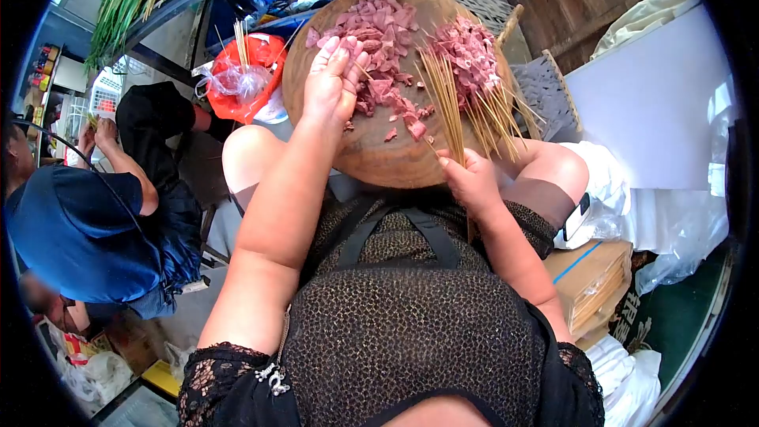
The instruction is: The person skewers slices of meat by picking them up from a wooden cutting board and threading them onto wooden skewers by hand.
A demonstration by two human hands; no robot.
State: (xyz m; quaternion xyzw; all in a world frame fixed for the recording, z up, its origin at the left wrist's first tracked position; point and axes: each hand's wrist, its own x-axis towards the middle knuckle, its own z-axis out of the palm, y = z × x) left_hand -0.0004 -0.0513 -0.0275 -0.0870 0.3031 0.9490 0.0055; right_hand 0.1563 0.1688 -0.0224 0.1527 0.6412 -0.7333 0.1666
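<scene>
My right hand (472, 182) is closed around a bundle of thin bamboo skewers (445, 99) that fan upward over a round wooden board (375, 162). One skewer points left from the hand, toward a line of meat pieces (407, 115); whether they are threaded on it I cannot tell. My left hand (334, 79) lies palm up at the edge of a pile of cut pink meat (379, 20), fingers extended and slightly bent. Nothing plainly shows in its grip. To the right rests a heap of meat-loaded skewers (473, 51), bare ends toward me.
A red plastic bag (249, 71) with upright sticks stands left of the board. A co-worker in a blue top (79, 229) sits farther left. Long green vegetables (138, 0) lie on a shelf. Cardboard (589, 285) and a white surface (648, 95) are on the right.
</scene>
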